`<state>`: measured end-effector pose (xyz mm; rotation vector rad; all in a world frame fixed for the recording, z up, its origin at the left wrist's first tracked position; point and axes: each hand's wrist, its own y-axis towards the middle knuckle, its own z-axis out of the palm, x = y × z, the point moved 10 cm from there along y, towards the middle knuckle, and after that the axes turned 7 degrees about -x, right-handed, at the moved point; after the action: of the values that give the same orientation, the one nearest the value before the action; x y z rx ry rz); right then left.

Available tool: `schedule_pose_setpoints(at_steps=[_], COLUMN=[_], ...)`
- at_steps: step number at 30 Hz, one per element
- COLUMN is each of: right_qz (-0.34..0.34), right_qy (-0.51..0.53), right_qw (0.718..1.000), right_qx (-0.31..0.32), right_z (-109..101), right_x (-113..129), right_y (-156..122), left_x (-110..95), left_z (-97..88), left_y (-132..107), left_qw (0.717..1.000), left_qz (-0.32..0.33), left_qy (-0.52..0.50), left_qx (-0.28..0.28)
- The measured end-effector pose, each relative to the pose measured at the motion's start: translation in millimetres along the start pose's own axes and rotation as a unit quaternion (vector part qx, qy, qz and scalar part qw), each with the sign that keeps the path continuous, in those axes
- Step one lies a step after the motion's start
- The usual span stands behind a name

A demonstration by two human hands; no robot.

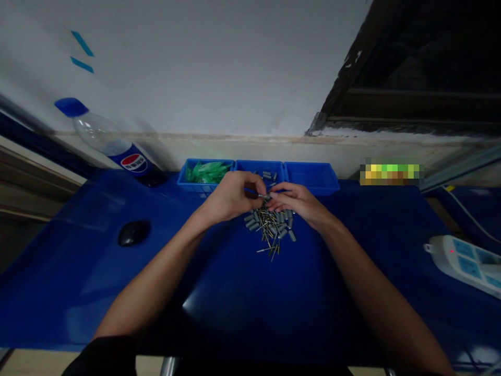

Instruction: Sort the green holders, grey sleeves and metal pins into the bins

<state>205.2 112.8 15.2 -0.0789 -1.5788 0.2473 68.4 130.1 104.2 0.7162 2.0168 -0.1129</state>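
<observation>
The left hand point(229, 197) and right hand point(300, 204) pinch a small grey piece point(267, 197) in their fingertips, at the far end of a loose pile of pins and cylinders point(271, 225) on the bench point(270, 308). So slight a grip could slip, losing the piece among lookalikes; a brushing finger could scatter the pile, since cylinders may roll.

3 bins point(311, 177) stand behind the parts pile point(271, 225); mouse point(133, 233) left, power strip point(465, 263) right.

Pinched left grip point(231, 194) beside right grip point(300, 203)
</observation>
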Motion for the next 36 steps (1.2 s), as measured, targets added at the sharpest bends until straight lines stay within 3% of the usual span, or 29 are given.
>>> schedule_pose_setpoints(at_steps=[3,10,16,20,26,30,36], right_qz=[0.018,0.025,-0.004,-0.036,-0.062,-0.056,-0.049], right_qy=[0.042,0.091,0.032,-0.021,-0.001,0.011,0.008], right_qw=[0.999,0.995,0.999,0.999,0.992,0.993,0.995], right_qx=[0.014,0.017,0.011,-0.019,-0.109,-0.107,-0.091], right_z=[4.2,2.9,3.0,-2.4,-21.2,-21.9,-18.0], right_x=[-1.2,6.8,11.2,15.3,19.8,17.9,17.7], right_y=[-1.9,-4.8,-7.6,-5.5,-1.5,-0.5,-1.0], left_x=[0.2,3.4,7.6,17.9,46.3,48.5,47.2], left_z=[-3.2,0.5,4.9,1.2,14.9,26.6,29.5], left_y=[0.9,1.1,0.8,2.0,-5.0,-9.0,-12.9], left_qw=[0.999,0.998,0.999,0.996,0.949,0.924,0.902], left_qz=[-0.007,-0.010,-0.005,0.005,-0.021,-0.029,-0.053], left_qy=[-0.030,-0.053,-0.033,0.089,0.284,0.345,0.393], left_qx=[-0.023,-0.015,-0.008,0.022,0.137,0.161,0.172])
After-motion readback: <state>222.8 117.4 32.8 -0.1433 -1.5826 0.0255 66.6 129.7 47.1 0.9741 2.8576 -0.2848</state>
